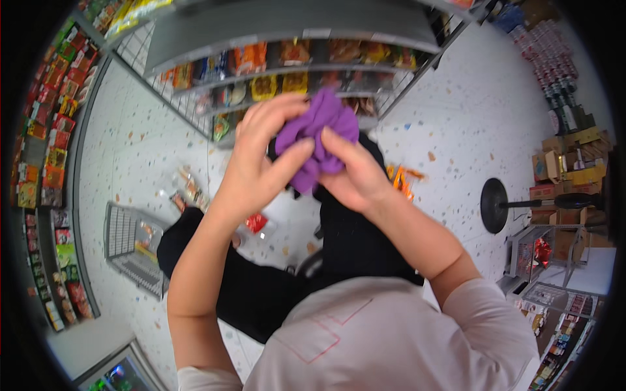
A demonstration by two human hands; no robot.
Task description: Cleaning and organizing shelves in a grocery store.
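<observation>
A crumpled purple cloth (323, 117) is bunched between my two hands, held up before the lower shelves of a grey metal rack. My left hand (269, 151) grips its left side, thumb pressed on the front and fingers over the top. On the right, my right hand (352, 171) pinches it with the thumb on the folds and the other fingers underneath. Behind the cloth, the grey shelf (293, 29) carries packaged snacks (250, 57) in several rows. Part of the lowest rows is hidden by the cloth and my hands.
On the speckled floor, a grey plastic basket (134, 249) lies left of my knee. Clear packets (188, 190), a red packet (256, 223) and orange packets (403, 181) lie near my legs. A black round-based stand (494, 205) and cardboard boxes (545, 166) are at right. Stocked shelves (58, 127) line the left.
</observation>
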